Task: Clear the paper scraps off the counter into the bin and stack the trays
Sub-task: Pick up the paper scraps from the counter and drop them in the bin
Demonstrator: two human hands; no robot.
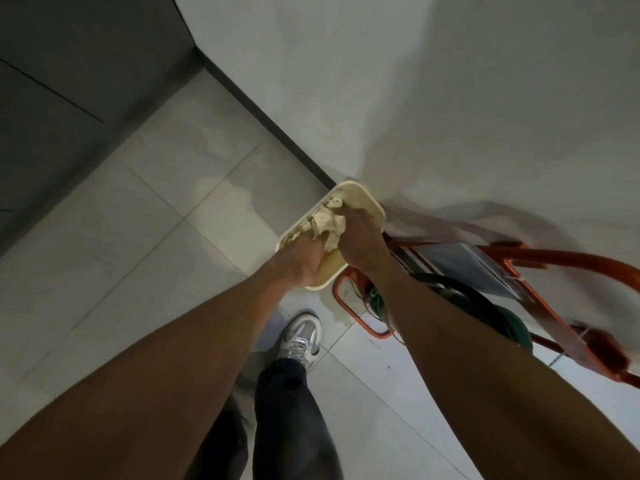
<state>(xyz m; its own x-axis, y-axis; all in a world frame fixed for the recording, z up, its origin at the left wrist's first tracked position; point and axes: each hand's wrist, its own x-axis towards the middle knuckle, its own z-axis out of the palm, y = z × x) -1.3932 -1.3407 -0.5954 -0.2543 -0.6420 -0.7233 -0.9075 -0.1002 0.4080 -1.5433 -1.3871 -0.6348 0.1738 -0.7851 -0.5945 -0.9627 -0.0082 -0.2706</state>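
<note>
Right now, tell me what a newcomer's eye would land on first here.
First, the cream tray at centre, near the pale wall, with a wad of crumpled paper scraps on it and the left hand and right hand meeting at that wad. Next, the orange metal frame to the tray's right, the one bright colour. Below, a silver sneaker on the tiled floor.

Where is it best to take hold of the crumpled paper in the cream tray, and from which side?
Grip the crumpled paper at its raised middle, coming from above and closing round the bulk. It is a loose heap inside the tray, whose rim probably blocks a sideways approach.
</note>
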